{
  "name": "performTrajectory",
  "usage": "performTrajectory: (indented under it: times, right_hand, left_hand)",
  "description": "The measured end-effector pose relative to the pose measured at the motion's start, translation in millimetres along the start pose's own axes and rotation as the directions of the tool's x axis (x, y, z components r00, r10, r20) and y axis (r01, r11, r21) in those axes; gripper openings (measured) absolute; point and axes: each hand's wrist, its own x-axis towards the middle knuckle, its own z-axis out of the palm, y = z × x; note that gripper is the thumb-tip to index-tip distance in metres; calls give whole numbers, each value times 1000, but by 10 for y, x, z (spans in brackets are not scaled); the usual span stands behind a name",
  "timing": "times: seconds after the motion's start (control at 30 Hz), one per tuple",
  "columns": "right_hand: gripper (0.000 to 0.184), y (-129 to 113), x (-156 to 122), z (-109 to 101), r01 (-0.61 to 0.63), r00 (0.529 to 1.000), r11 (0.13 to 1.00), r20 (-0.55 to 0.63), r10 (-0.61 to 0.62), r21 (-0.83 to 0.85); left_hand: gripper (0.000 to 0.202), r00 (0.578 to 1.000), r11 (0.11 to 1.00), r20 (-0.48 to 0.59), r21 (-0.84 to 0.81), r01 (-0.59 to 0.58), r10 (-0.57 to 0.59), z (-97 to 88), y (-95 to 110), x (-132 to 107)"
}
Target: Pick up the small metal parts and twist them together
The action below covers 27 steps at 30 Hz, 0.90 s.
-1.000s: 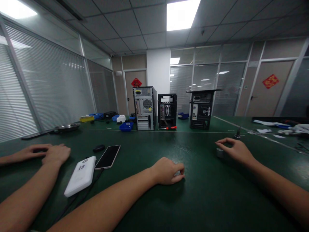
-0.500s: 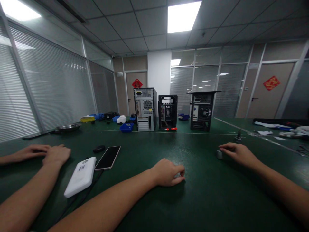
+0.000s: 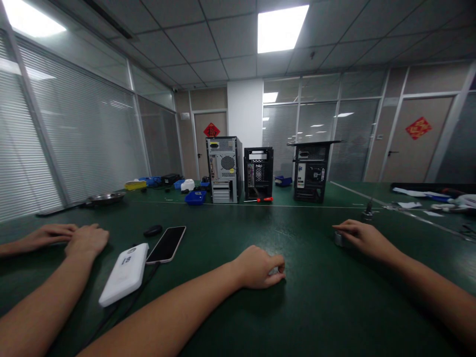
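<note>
Head view: grey cylinder [image 3: 338,240] beside right hand [image 3: 359,236]

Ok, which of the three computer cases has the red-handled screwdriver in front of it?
The middle case: the screwdriver lies at its foot, while the left case and right case have none before them.

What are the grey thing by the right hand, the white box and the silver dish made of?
Grey thing: maybe dull metal by its colour, hard to tell. White box: probably smooth plastic, softly shining. Silver dish: likely polished metal, with bright glints.
</note>
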Motion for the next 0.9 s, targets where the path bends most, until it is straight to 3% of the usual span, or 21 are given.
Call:
performTrajectory:
  times: [0.37,0.57,0.9]
  right_hand:
    - [50,-33,7,-15,-234,972,961,57,228,147]
    - [51,-73,1,4,-248,967,943,108,229,223]
    - [56,28,9,44,-207,977,973,80,200,103]
  left_hand:
    - [19,1000,1000,-6,3,-2,2,17,-2,6]
    - [19,1000,1000,20,-11,12,-12,-12,10,6]
    - [20,999,1000,35,-22,1,0,-21,0,5]
